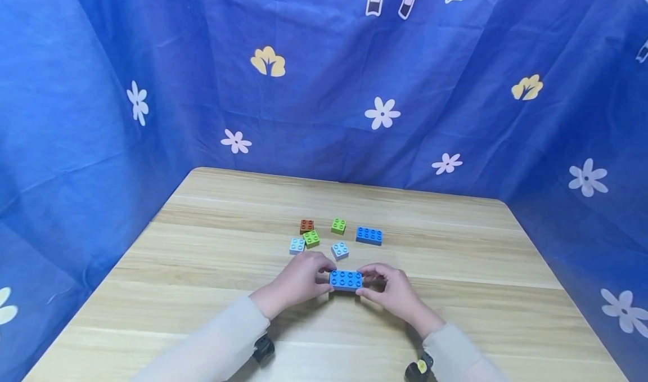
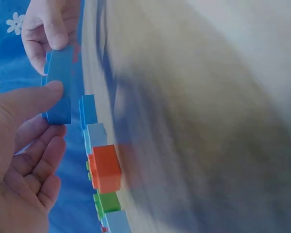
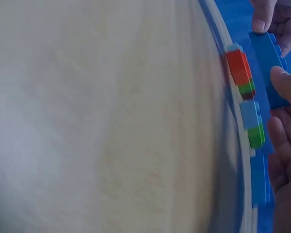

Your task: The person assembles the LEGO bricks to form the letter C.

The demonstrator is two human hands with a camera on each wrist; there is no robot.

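Observation:
A long blue building brick (image 1: 346, 279), studs up, is held between both hands near the middle of the table. My left hand (image 1: 302, 276) pinches its left end with thumb and fingers, while the right hand (image 1: 394, 291) pinches the right end. In the left wrist view the blue brick (image 2: 59, 87) appears raised off the tabletop, its smooth side toward the camera. The right wrist view shows the same brick (image 3: 268, 68) with a thumb on its side.
Beyond the hands lie a red brick (image 1: 306, 226), two green bricks (image 1: 311, 239), two light blue bricks (image 1: 340, 250) and another long blue brick (image 1: 369, 235). An orange-red brick (image 2: 105, 169) shows in the wrist views. A blue curtain (image 1: 324, 89) surrounds the wooden table (image 1: 202, 247).

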